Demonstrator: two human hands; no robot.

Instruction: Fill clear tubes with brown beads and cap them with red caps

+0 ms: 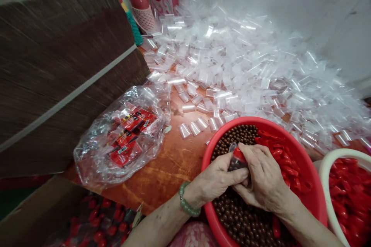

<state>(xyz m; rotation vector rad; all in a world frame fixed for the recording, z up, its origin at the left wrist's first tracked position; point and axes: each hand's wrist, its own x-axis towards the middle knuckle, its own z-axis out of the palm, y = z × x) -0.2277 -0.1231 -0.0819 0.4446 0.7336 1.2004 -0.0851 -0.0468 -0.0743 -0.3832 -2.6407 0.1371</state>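
Over a red basin (206, 158), my two hands meet around a small clear container (235, 164) with dark contents and a red cap (239, 153). My left hand (213, 179), a green bead bracelet at its wrist, grips the container from the left with thumb and fingers. From the right, my right hand (265, 175) closes round it, its fingers at the red cap. Part of the container is hidden by my fingers. Below lie many small brown balls (240, 220). Loose red plastic caps (285, 160) fill the basin's right side.
A white tub (327, 177) of red pieces stands at the right. Clear plastic sleeves (246, 58) are heaped behind the basin. Leftward are a clear bag (95, 154) of red printed cards and a strapped cardboard stack (58, 54). Capped pieces (98, 224) lie below the table's edge.
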